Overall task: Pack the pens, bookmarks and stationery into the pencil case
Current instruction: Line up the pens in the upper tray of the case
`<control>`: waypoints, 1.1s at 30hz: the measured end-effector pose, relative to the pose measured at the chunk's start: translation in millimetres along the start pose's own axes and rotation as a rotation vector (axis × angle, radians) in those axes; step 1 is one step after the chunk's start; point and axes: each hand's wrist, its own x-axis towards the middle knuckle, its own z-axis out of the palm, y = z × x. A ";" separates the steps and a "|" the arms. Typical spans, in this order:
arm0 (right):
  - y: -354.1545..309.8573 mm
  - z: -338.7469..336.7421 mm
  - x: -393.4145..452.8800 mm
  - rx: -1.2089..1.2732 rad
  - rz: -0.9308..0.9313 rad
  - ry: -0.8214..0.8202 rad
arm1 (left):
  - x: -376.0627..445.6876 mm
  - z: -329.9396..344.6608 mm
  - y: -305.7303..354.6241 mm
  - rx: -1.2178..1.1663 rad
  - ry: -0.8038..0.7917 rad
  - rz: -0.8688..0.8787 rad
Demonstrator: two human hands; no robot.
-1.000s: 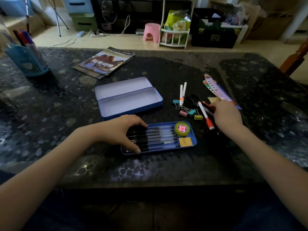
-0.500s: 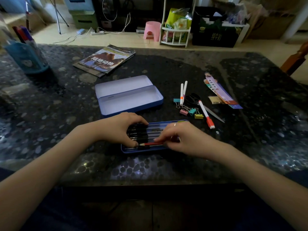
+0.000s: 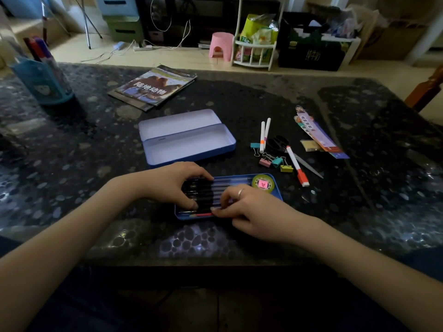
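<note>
A blue tray (image 3: 278, 190) of the pencil case lies near the table's front edge, filled with several black pens (image 3: 230, 185) and a round green tape roll (image 3: 263, 184). My left hand (image 3: 172, 185) rests over the pens' left ends, fingers curled on them. My right hand (image 3: 249, 209) pinches a red pen (image 3: 202, 214) at the tray's front edge. The open blue pencil case (image 3: 187, 137) lies behind. Right of it are two white pens (image 3: 264, 134), a white marker with a red cap (image 3: 297, 167), binder clips (image 3: 275, 161), scissors (image 3: 279, 142) and bookmarks (image 3: 316, 133).
A booklet (image 3: 153, 87) lies at the back centre. A blue pen holder (image 3: 43, 80) with markers stands at the back left. A wooden chair (image 3: 429, 89) shows at the right edge. Beyond the table are a pink stool (image 3: 220, 45) and a white rack (image 3: 254, 53).
My right hand picked up a red pen from the pile on the right and carried it to the tray's front edge, lowering it in. My left hand stayed on the pens.
</note>
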 end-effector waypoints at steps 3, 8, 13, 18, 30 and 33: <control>-3.2 -0.8 0.6 -0.124 -0.037 -0.007 | -0.2 -0.4 0.4 -0.020 0.001 -0.001; 4.8 3.6 0.9 0.048 -0.016 0.111 | -0.4 -1.1 -1.4 -0.047 -0.002 -0.012; 25.1 0.0 2.7 -0.026 0.196 0.070 | -1.8 -5.1 -0.4 -0.142 0.073 -0.039; 38.5 5.1 3.3 0.012 0.302 0.003 | -0.2 -9.0 -13.8 0.043 0.445 -0.095; 68.8 5.1 6.0 0.123 0.275 0.221 | 0.4 6.5 -35.8 0.353 0.587 -0.277; 72.6 5.5 8.4 0.168 0.278 0.264 | -1.3 -3.5 -29.6 0.280 0.699 -0.286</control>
